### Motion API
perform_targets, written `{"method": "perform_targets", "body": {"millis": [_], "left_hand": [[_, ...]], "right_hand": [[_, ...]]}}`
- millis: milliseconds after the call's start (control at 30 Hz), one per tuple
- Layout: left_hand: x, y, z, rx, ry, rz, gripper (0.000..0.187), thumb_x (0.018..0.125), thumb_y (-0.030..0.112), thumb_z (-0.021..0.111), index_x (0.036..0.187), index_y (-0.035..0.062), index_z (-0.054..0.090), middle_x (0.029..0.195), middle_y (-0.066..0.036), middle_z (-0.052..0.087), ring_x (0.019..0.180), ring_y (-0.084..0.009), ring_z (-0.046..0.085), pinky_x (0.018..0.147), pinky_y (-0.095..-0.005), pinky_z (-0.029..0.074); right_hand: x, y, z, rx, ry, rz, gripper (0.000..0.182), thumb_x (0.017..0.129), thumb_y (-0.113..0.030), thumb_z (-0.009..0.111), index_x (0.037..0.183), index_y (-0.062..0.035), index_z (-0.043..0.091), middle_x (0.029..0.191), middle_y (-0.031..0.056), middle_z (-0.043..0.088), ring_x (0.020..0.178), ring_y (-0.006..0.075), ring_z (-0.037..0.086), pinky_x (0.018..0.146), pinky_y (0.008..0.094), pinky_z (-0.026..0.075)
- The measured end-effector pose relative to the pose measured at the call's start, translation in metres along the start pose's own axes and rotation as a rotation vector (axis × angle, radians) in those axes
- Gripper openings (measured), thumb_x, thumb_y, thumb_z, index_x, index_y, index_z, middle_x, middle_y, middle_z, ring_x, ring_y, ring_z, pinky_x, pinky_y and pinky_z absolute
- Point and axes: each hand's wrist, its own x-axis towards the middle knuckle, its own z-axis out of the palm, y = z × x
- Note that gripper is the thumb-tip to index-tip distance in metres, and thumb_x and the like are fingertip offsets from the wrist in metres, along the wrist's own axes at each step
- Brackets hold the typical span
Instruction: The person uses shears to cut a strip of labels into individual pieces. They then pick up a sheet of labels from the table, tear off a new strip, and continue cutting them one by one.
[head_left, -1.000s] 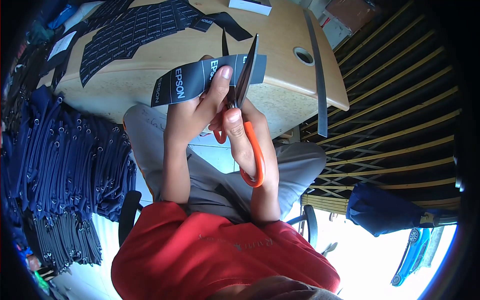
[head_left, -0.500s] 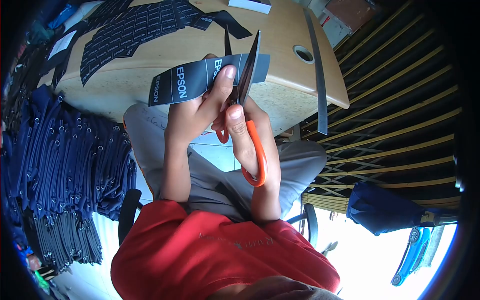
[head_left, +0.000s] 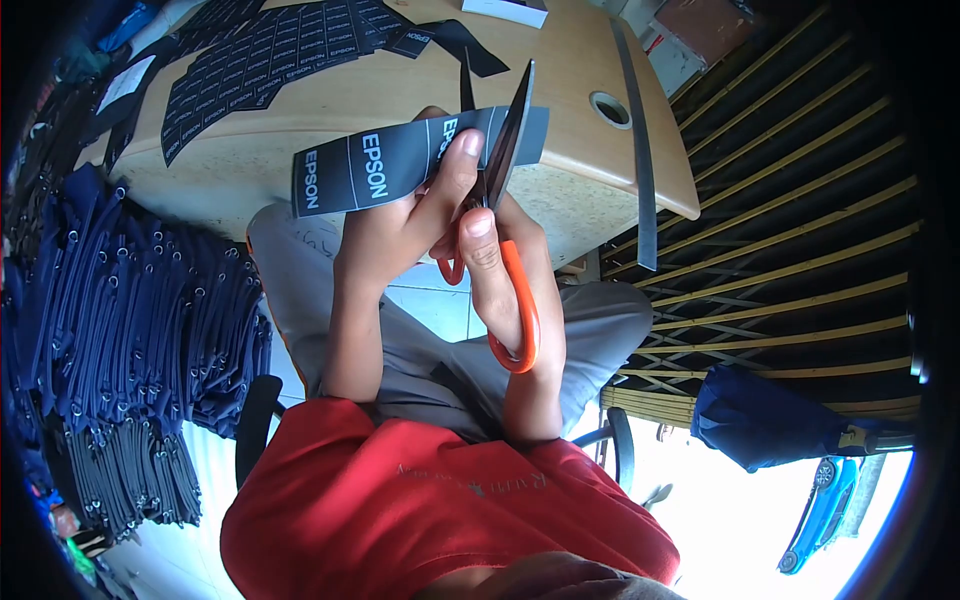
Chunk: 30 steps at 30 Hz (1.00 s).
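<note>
My left hand (head_left: 405,225) pinches a dark strip of EPSON labels (head_left: 350,170), thumb on top and fingers behind. White lines divide the strip into printed sections. Around the orange handles of a pair of scissors (head_left: 516,290) my right hand (head_left: 500,270) is closed, with the thumb through the near loop. The blades are spread and point up, away from me, with the right part of the strip between them. Part of the printing lies hidden under my left thumb.
On the wooden table (head_left: 560,70) lie sheets of EPSON labels (head_left: 270,65), a white box (head_left: 505,10) and a long metal ruler-like strip (head_left: 640,150). Piles of navy straps with metal rings (head_left: 130,300) stand at left. A folding gate (head_left: 790,200) and a blue umbrella (head_left: 760,415) are at right.
Both hands have shifted slightly to the right with the scissors and the label strip. The strip's left end has tilted a little. The blades remain apart.
</note>
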Motion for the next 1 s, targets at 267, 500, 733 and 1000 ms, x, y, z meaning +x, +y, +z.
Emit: {"method": "perform_targets", "body": {"millis": [267,500,733,1000], "left_hand": [[0.0003,-0.0006,-0.002,-0.002,-0.006,-0.001,0.028,0.095,0.025,0.057,0.077,0.0031,0.055,0.056,0.0,0.045,0.048,-0.0082,0.041,0.046,-0.0251,0.033],[-0.0005,0.0013,-0.0035,-0.041,-0.008,-0.03,0.028,0.095,0.024,0.058,0.076,0.003,0.055,0.056,0.001,0.046,0.049,-0.0072,0.041,0.046,-0.0247,0.033],[0.0001,0.001,-0.0038,-0.067,0.016,0.003,0.026,0.094,0.022,0.059,0.077,0.0025,0.057,0.057,0.001,0.048,0.049,-0.0067,0.043,0.046,-0.0246,0.033],[-0.0002,0.0012,-0.0043,-0.105,-0.011,-0.026,0.025,0.094,0.022,0.059,0.079,0.0027,0.058,0.055,0.002,0.048,0.047,-0.0053,0.043,0.045,-0.0231,0.033]], "right_hand": [[-0.0003,-0.0019,0.0013,-0.009,-0.002,0.015,0.044,0.096,-0.04,0.052,0.096,0.0042,0.055,0.055,0.0099,0.049,0.051,0.0173,0.044,0.051,0.0323,0.039],[-0.0013,-0.0011,0.0019,0.005,-0.019,0.028,0.043,0.097,-0.039,0.05,0.093,0.0037,0.055,0.056,0.0104,0.049,0.051,0.0173,0.045,0.05,0.0323,0.039],[-0.002,-0.0053,0.003,0.002,-0.022,0.057,0.042,0.098,-0.038,0.049,0.092,0.0033,0.054,0.056,0.0102,0.05,0.05,0.0166,0.046,0.05,0.0319,0.039],[-0.0027,-0.0045,0.0039,0.02,-0.014,0.025,0.054,0.095,-0.05,0.048,0.09,0.0034,0.053,0.057,0.0092,0.05,0.052,0.0175,0.046,0.051,0.0323,0.039]]}}
